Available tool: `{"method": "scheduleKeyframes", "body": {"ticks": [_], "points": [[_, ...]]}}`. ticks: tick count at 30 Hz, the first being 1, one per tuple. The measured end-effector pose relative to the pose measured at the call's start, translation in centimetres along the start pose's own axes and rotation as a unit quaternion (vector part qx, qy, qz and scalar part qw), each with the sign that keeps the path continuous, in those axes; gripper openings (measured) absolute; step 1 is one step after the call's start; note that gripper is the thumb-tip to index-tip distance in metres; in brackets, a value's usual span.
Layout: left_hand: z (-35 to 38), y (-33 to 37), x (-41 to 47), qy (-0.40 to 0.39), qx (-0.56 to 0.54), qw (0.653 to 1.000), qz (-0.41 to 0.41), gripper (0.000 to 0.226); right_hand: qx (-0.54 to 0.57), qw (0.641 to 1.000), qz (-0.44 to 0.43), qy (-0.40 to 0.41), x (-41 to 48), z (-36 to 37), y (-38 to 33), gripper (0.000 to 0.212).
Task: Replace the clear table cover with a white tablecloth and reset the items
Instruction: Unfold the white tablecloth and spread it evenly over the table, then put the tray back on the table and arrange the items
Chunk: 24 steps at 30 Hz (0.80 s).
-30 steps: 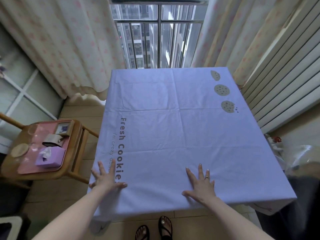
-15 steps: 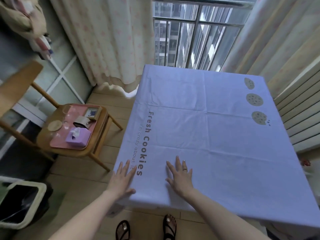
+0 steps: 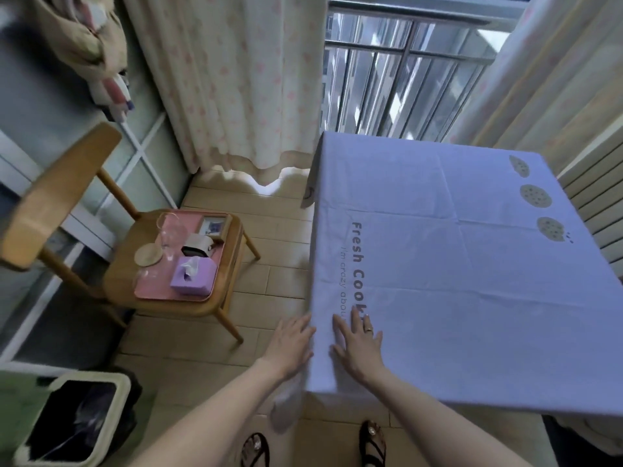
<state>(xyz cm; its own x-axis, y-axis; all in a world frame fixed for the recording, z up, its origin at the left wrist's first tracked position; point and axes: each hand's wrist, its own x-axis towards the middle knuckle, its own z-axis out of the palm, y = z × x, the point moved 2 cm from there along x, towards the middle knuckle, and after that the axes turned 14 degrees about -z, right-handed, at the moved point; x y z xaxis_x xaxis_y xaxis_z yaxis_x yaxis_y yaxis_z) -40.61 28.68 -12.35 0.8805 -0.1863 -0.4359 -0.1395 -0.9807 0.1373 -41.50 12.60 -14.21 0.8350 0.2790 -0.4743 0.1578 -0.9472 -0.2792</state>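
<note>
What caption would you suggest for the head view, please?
Right hand flat on the cookie-print tablecloth, left hand at its edge; pink tray sits on the wooden chair.

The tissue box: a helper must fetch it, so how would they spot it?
Look left of the cloth-covered table to the wooden chair. On its seat lies a pink mat. The tissue box sits at the mat's near right corner: the only purple thing there, white tissue poking from its top.
</note>
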Motion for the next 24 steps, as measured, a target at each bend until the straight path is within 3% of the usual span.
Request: {"method": "scheduleKeyframes", "body": {"ticks": [6,17,21,24], "points": [[0.7,-8.9,-1.5,0.018,-0.081,0.996,-0.025,0.044,-0.028,1.000,-0.007,-0.008,1.4,1.3,-5.4,0.063],[1.5,-17.8,-0.4,0.003,-0.191,0.976,-0.106,0.035,-0.110,0.993,0.033,-0.012,3.6,2.1,-7.0,0.063],[0.1,-20.5,1.5,-0.008,-0.191,0.975,-0.111,0.034,-0.135,0.990,0.027,0.025,6.5,1.5,-7.9,0.079],[-2.1,-22.9,4.1,-0.017,-0.196,0.974,-0.113,0.033,-0.149,0.986,-0.031,0.063,10.0,0.4,-8.6,0.083]]}}
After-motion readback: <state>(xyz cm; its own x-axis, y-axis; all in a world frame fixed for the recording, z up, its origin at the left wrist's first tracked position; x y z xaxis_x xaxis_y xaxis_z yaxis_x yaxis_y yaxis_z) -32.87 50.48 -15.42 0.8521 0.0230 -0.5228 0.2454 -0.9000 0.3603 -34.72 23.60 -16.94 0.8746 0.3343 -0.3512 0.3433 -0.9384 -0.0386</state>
